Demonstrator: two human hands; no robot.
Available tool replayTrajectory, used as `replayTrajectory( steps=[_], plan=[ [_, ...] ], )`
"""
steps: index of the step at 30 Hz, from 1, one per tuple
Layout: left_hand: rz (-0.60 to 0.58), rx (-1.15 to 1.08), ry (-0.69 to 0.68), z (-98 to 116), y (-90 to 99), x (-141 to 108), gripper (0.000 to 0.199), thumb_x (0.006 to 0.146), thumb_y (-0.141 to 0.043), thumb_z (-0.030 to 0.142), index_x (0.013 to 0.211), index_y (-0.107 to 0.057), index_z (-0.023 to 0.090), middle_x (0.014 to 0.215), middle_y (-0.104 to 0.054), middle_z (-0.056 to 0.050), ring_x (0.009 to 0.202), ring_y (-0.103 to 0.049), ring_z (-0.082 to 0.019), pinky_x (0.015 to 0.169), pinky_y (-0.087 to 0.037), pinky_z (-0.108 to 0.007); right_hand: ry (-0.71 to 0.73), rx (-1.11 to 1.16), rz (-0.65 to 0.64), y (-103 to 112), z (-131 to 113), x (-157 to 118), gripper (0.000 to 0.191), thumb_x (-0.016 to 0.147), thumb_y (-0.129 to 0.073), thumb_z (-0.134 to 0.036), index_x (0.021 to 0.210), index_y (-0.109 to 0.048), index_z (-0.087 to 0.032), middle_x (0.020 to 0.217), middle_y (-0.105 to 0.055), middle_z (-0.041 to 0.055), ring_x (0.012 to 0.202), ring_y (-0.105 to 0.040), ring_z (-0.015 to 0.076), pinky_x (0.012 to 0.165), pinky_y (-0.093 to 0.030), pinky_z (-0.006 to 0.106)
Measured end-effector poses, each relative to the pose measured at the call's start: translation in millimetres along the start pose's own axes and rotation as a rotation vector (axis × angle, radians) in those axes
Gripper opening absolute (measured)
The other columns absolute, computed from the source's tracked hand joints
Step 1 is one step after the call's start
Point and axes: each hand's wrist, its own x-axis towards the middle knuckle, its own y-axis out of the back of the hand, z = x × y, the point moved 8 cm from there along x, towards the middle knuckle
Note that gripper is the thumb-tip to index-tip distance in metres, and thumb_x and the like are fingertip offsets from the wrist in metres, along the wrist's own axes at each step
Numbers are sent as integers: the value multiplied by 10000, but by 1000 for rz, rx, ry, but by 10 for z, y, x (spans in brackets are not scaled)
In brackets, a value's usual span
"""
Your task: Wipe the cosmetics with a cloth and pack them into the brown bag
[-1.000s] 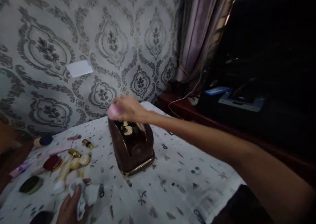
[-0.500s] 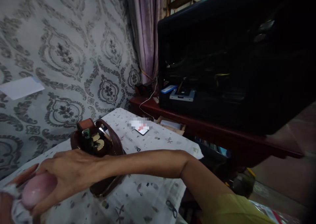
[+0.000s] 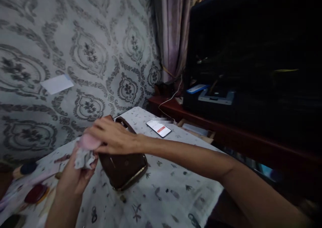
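Note:
A smooth, pink, rounded object point(image 3: 90, 142) is between my two hands, its exact kind unclear. My right hand point(image 3: 110, 137) is closed over it from above, its fingers wrapped round the far side. From below, my left hand point(image 3: 75, 176) is closed on a crumpled white cloth point(image 3: 84, 159) pressed against the pink object. Just behind and under my right hand stands a brown bag point(image 3: 123, 169) with gold-coloured trim, its top partly hidden by that hand.
On the patterned white tablecloth point(image 3: 161, 194) a phone point(image 3: 159, 128) lies with its screen lit. Several small items, including a dark red round one point(image 3: 36, 193), lie at the lower left. A large black television point(image 3: 251, 70) stands on a reddish-brown cabinet point(image 3: 173, 108).
Both hands have come up and right with the pink object and the cloth, now in front of the bag. The view has turned left.

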Motion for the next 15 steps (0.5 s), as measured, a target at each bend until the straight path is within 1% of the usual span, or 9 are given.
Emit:
replayTrajectory(
  steps=[1,3,5,7,9,11,13,15],
  plan=[
    [-44,-22,-4,-30,-75,-19,283,859,-598,460,844,-585,178,511,-507,60,300,-367,-53,217,-202,-100,-79,23,15,3,162,30,447,914,-625,-413,1267,-563,-145,1209,-602,136,1100,-546,251,922,-475,357],
    [-68,-18,-62,-89,-105,-40,325,798,-663,460,920,-621,162,494,-484,78,292,-324,-45,221,-166,-99,-254,71,13,-10,507,81,522,857,-694,-425,1277,-548,-152,1223,-593,125,1093,-555,251,897,-469,351],
    [-7,34,-94,-206,13,-46,429,725,-721,486,991,-636,161,497,-497,81,303,-347,-52,238,-181,-108,-391,88,-40,-63,807,121,573,820,-731,-417,1287,-547,-141,1225,-604,122,1090,-572,250,894,-456,341],
    [102,102,-53,-391,214,-60,487,680,-744,528,1003,-638,180,503,-508,81,329,-387,-60,277,-238,-117,-472,60,-134,-151,1026,152,563,799,-745,-390,1271,-571,-138,1212,-631,118,1085,-590,254,868,-449,319],
    [208,159,13,-584,413,-102,486,667,-741,569,978,-632,211,522,-516,83,376,-432,-66,339,-321,-129,-506,0,-230,-249,1163,176,533,789,-741,-377,1250,-597,-152,1235,-642,120,1098,-600,271,819,-448,299],
    [281,198,52,-731,557,-161,462,667,-735,593,939,-618,238,559,-524,87,426,-467,-70,402,-382,-142,-503,-75,-312,-344,1226,201,505,790,-725,-378,1235,-616,-165,1271,-641,123,1116,-609,290,778,-446,292],
    [306,214,60,-837,632,-211,450,667,-733,604,913,-610,248,578,-521,87,449,-480,-74,414,-377,-142,-481,-164,-389,-431,1241,233,457,810,-689,-376,1214,-634,-167,1256,-658,128,1100,-629,298,761,-448,297],
    [314,224,84,-940,682,-242,461,658,-736,614,911,-616,249,568,-522,84,449,-484,-83,399,-355,-143,-467,-243,-445,-497,1240,270,396,841,-642,-366,1179,-655,-161,1219,-678,135,1079,-644,301,778,-456,312]
  ],
)
